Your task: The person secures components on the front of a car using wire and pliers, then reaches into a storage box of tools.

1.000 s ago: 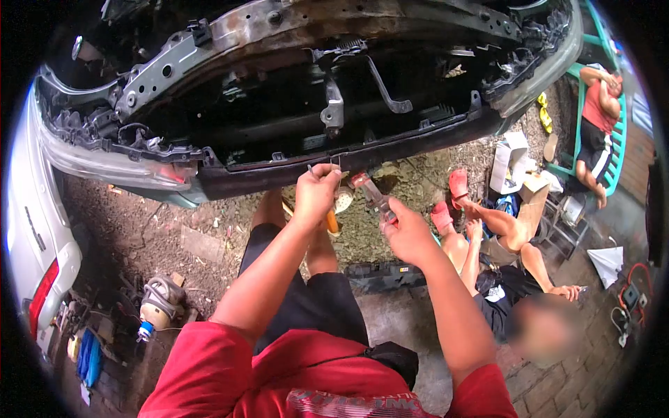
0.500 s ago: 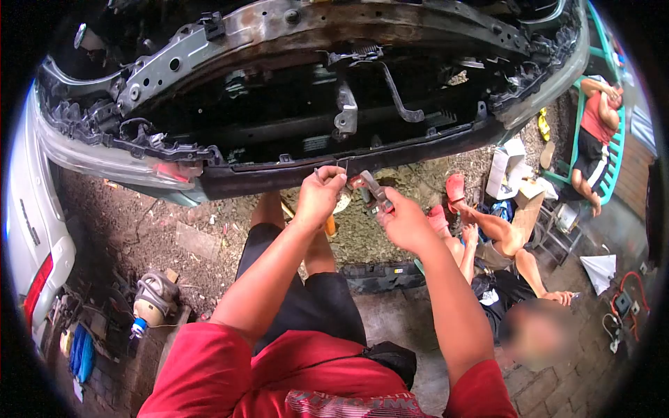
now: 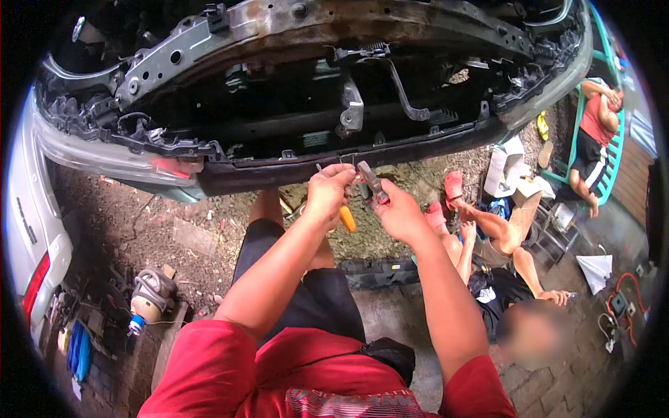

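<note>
Gripping a metal tool (image 3: 373, 182) in the right hand (image 3: 398, 211), fingers wrapped round it, its head right by the black front strip (image 3: 268, 177). Left hand (image 3: 331, 195) is at the strip's near edge too, fingers pinched on a thin rod (image 3: 320, 168) that pokes up past them. Orange handle (image 3: 347, 219) shows just under that hand, near side of the strip; can't tell if it's part of what's held. Tool head is near the left fingertips; contact unclear.

Far side of the strip: bent bracket (image 3: 403, 90) in the open front end, then the rusty crossmember (image 3: 261, 15) beyond. Headlight (image 3: 115, 161) sits at the strip's left end, white car (image 3: 45, 233) past that. Off the right end: white box (image 3: 497, 174), a person in black (image 3: 503, 289) on the ground, another in red on a teal bench (image 3: 614, 167).
</note>
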Action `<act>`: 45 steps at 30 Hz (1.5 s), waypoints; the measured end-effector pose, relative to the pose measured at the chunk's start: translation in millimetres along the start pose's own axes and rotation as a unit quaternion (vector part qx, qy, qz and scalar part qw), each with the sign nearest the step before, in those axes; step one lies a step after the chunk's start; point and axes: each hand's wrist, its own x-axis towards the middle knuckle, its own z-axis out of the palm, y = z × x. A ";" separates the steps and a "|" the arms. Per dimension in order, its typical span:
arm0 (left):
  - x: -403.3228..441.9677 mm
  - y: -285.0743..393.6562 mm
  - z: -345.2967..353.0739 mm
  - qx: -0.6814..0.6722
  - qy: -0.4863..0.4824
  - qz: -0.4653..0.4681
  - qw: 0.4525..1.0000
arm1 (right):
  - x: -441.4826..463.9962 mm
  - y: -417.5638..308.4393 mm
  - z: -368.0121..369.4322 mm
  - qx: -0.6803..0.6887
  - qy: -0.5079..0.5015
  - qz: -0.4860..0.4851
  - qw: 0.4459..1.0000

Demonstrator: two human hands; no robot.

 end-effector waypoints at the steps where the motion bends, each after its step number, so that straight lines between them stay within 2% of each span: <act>1: 1.8 -1.8 -1.2 -0.022 -0.011 0.002 1.000 | -0.9 -1.6 -0.2 0.022 -0.001 0.003 1.000; 20: 2.2 8.0 -1.4 0.008 -0.003 -0.022 1.000 | 2.7 9.0 1.7 0.022 -0.015 0.053 0.998; 32: 0.6 12.5 4.2 0.013 0.008 -0.013 1.000 | 26.1 15.8 9.0 -0.074 -0.001 0.013 0.997; 34: 1.8 11.2 3.0 -0.011 -0.004 -0.014 1.000 | 25.4 8.5 10.2 -0.042 -0.003 0.064 0.997; 38: 1.0 11.3 3.8 -0.010 0.000 -0.013 1.000 | 25.1 6.2 11.6 -0.023 -0.024 0.075 0.997; 40: 1.3 11.0 3.5 -0.010 -0.004 -0.009 1.000 | 26.5 14.5 17.1 0.038 -0.018 0.073 0.996; 45: -2.7 13.6 3.0 0.005 0.000 -0.014 1.000 | 28.8 24.3 21.7 0.047 -0.016 0.051 0.997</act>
